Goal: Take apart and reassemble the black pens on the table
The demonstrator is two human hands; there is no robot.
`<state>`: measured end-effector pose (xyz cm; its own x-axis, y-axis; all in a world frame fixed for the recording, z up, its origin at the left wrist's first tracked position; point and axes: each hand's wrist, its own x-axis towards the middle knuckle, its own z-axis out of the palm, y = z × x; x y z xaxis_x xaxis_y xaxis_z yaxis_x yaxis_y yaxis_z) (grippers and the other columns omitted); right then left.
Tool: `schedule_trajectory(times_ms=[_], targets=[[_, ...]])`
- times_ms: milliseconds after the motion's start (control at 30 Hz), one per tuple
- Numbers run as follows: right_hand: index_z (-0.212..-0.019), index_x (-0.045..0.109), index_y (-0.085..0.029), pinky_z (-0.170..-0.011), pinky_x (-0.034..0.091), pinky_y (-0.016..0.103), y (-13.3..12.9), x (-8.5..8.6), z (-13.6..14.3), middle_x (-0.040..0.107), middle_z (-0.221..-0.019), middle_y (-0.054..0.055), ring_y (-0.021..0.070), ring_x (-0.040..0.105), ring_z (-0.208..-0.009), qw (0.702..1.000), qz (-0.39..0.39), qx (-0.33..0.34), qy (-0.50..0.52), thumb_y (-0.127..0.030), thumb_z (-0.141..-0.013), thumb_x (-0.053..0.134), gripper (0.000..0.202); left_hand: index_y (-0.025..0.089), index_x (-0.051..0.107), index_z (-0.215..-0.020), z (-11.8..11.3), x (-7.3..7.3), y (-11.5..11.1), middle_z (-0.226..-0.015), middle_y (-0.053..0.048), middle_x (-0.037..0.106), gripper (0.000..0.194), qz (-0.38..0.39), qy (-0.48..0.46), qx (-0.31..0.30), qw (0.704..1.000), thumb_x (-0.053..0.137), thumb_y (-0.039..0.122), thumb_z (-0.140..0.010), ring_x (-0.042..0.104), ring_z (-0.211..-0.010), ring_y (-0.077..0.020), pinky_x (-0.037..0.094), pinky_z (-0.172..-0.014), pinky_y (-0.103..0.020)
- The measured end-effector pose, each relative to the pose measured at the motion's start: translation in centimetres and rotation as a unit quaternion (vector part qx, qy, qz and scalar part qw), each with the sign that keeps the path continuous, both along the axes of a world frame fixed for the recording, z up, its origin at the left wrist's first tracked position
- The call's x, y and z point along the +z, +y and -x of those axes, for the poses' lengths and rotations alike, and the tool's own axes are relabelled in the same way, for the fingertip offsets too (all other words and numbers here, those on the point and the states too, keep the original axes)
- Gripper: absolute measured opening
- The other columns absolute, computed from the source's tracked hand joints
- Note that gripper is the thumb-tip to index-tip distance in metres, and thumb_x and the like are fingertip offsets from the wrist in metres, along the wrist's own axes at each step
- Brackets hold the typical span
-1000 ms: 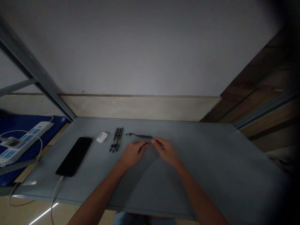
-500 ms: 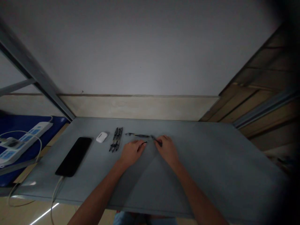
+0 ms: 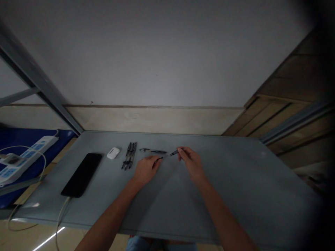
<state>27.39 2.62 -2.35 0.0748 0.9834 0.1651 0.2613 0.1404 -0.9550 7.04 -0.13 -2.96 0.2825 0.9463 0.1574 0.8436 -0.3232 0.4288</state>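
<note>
My left hand (image 3: pixel 147 169) is closed on a slim dark pen part (image 3: pixel 159 158), whose thin end points right. Across a small gap, my right hand (image 3: pixel 191 163) pinches a short black pen piece (image 3: pixel 173 153), pointing left toward it; the exact kind of either piece is too small to make out. Just beyond the hands lies a black pen (image 3: pixel 153 151), flat and roughly sideways. Left of my left hand, several black-and-clear pens (image 3: pixel 129 156) lie side by side.
On the grey table (image 3: pixel 235 181) lie a white earbud case (image 3: pixel 113 153) and a black phone (image 3: pixel 82 175) with a cable (image 3: pixel 60 216) hanging over the front edge. A white power strip (image 3: pixel 28 158) sits at far left. A pale wall (image 3: pixel 157 120) rises behind.
My right hand has shifted slightly right with its fingers more extended, and the black piece in it now sits farther out at the fingertips. My left hand has barely moved.
</note>
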Motion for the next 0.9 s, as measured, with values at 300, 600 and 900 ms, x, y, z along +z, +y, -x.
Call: schedule_trajectory(times_ms=[300,600,900], targets=[[-0.087,0.064,-0.018,-0.062,0.045,0.029,0.0,-0.3,0.2,0.061,-0.066,0.003,0.0166,0.058,-0.062,0.999,0.021,0.013,0.036,-0.057,-0.081,0.057,0.040,0.023,0.063,-0.106,0.0,0.1,0.0,-0.096,-0.005,0.068,0.033,0.007,-0.016,-0.005,1.000,0.036,0.040,-0.097,0.064,-0.088,-0.0192,0.047,-0.078,-0.030],[-0.090,0.065,-0.016,-0.063,0.046,0.028,0.0,-0.8,0.6,0.064,-0.071,0.004,0.0150,0.058,-0.064,0.995,0.044,0.081,0.033,-0.051,-0.082,0.057,0.036,0.023,0.063,-0.105,-0.1,0.0,-0.1,-0.093,-0.004,0.068,0.032,0.005,0.004,-0.006,1.000,0.037,0.040,-0.097,0.065,-0.083,-0.0188,0.047,-0.073,-0.028],[-0.086,0.065,-0.019,-0.058,0.044,0.025,-0.9,-1.0,1.6,0.061,-0.067,0.000,0.0147,0.056,-0.060,0.974,0.057,0.218,-0.040,-0.046,-0.085,0.054,0.028,0.026,0.060,-0.111,-0.1,0.0,-0.1,-0.084,-0.001,0.069,0.034,0.026,0.001,-0.014,1.000,0.044,0.050,-0.092,0.065,-0.076,-0.0188,0.045,-0.067,-0.027]])
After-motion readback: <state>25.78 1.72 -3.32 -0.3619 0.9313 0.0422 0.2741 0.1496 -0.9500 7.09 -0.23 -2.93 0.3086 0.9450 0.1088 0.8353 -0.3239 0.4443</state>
